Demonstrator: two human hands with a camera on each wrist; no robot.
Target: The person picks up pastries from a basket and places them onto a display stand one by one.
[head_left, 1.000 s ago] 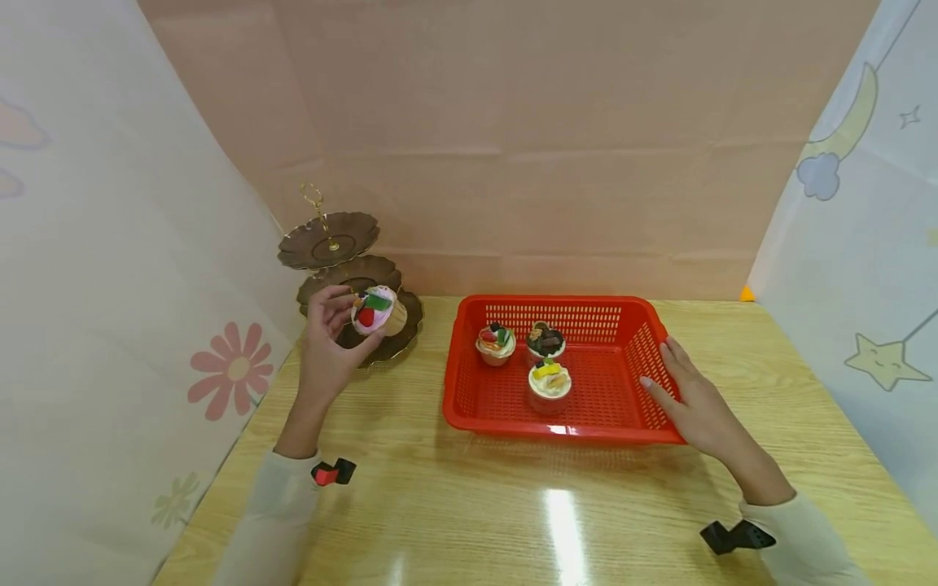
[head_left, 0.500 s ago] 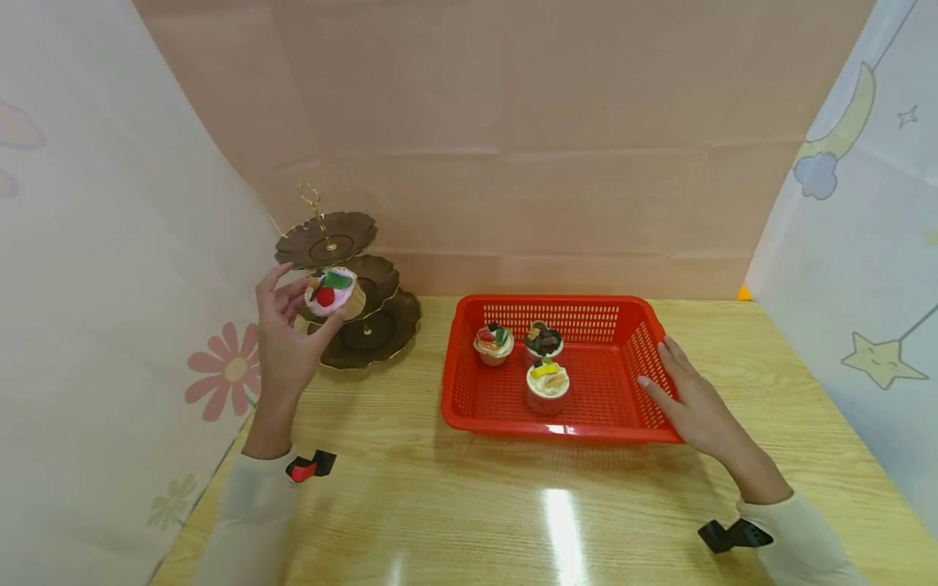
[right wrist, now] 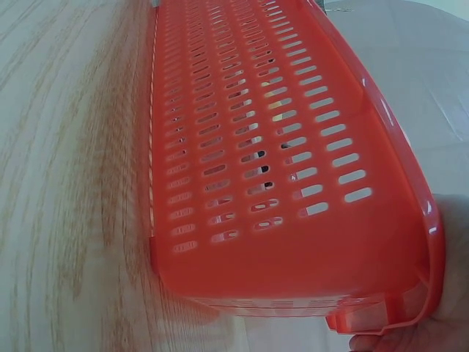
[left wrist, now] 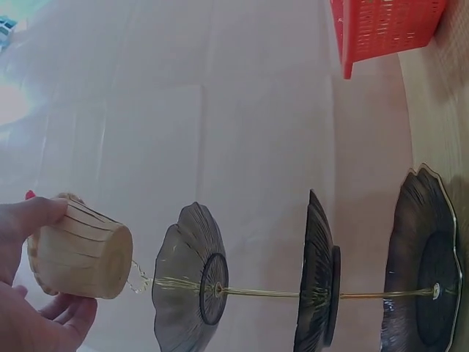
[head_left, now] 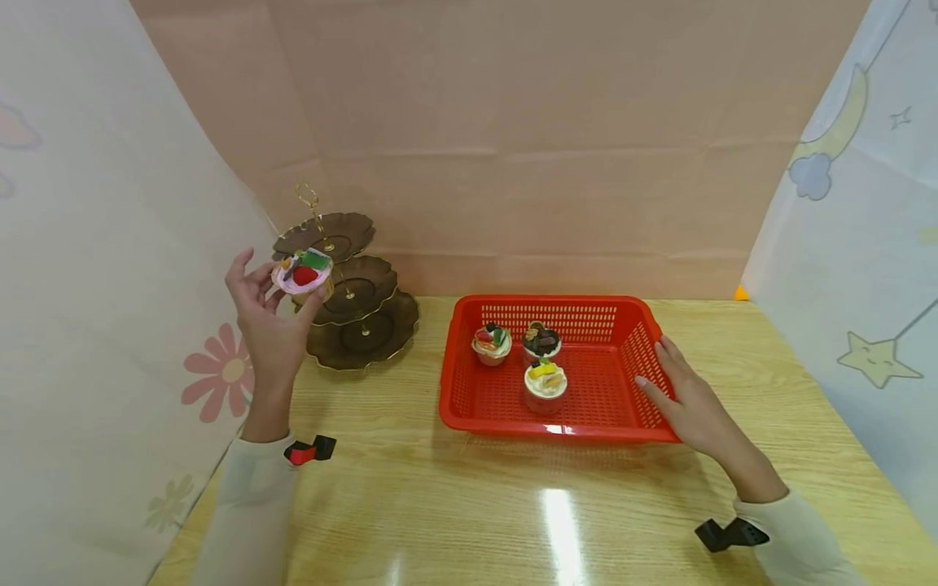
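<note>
My left hand (head_left: 267, 313) holds a cupcake (head_left: 301, 273) with pink icing, a red berry and a green leaf, raised beside the top plate of a brown three-tier stand (head_left: 344, 285). In the left wrist view the fingers grip the cupcake's tan ribbed cup (left wrist: 79, 250) just left of the stand's top plate (left wrist: 192, 277). My right hand (head_left: 685, 399) lies with straight fingers against the right wall of a red plastic basket (head_left: 645, 350); the right wrist view shows that slotted wall (right wrist: 271, 169) close up. Three cupcakes (head_left: 545, 378) stand in the basket.
The stand is at the back left of a wooden table (head_left: 513, 505). Paper screens close the left side, the back (head_left: 513, 163) and the right. A small orange thing (head_left: 742, 293) lies at the back right corner.
My left hand has lifted the cupcake up and to the left, from over the bottom tier to beside the top tier. The right hand stays on the basket.
</note>
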